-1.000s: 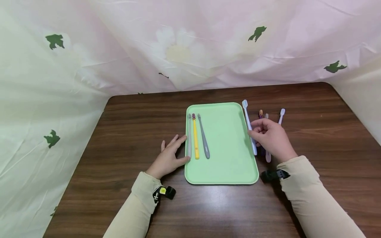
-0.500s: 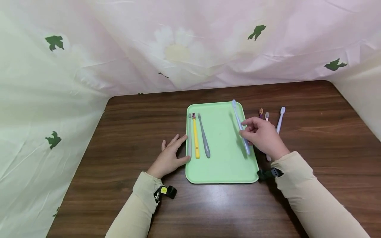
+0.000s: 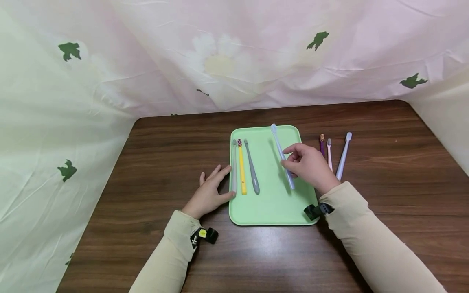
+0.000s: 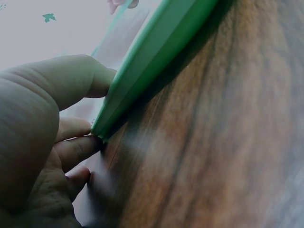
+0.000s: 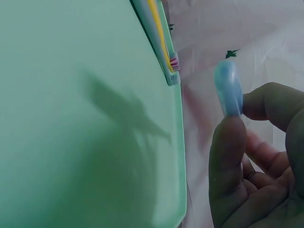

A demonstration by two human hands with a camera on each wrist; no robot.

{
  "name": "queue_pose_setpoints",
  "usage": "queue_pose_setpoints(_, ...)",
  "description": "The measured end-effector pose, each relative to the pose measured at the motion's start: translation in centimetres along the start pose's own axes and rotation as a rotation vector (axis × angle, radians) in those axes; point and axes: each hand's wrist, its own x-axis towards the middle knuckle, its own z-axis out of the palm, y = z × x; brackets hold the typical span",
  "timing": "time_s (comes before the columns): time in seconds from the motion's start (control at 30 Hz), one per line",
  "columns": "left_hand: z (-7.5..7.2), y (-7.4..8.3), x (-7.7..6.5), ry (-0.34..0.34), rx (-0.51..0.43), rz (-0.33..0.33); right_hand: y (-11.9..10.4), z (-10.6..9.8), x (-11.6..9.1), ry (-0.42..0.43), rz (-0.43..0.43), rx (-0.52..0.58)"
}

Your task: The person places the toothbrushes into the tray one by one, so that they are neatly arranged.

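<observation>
**Pale-blue toothbrush (image 3: 278, 145) held above the green tray (image 3: 271, 211)**

The right-hand grip (image 3: 309, 165) pinches it; the left-hand grip (image 3: 209, 195), fingers spread, touches the tray's left edge. This looks like the placing step: the next move seems to call for lowering it beside the dark-grey toothbrush (image 3: 252, 169), then letting go.

The right hand (image 5: 261, 185) pinches a rounded light-blue handle (image 5: 228, 88), seen nearly end-on. A blurred shadow (image 5: 118, 107) falls across the green tray (image 5: 42, 95); along its edge, a yellow toothbrush (image 5: 157, 23) with magenta bristles (image 5: 175, 63) lies just beside a grey toothbrush (image 5: 152, 35). Pale cloth (image 5: 270, 28) hangs beyond.
</observation>
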Motion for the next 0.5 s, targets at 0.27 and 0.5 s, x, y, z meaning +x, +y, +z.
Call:
queue_pose_setpoints(0.27, 0.0, -0.2, 0.1, 0.000, 0.001, 0.003, -0.5, 1.4, 1.0, -0.031, 0.002, 0.025)
queue_pose_setpoints(0.5, 0.0, -0.1, 0.1, -0.001, 0.001, 0.006, -0.9, 2.5, 1.6, -0.055, 0.012, 0.049)
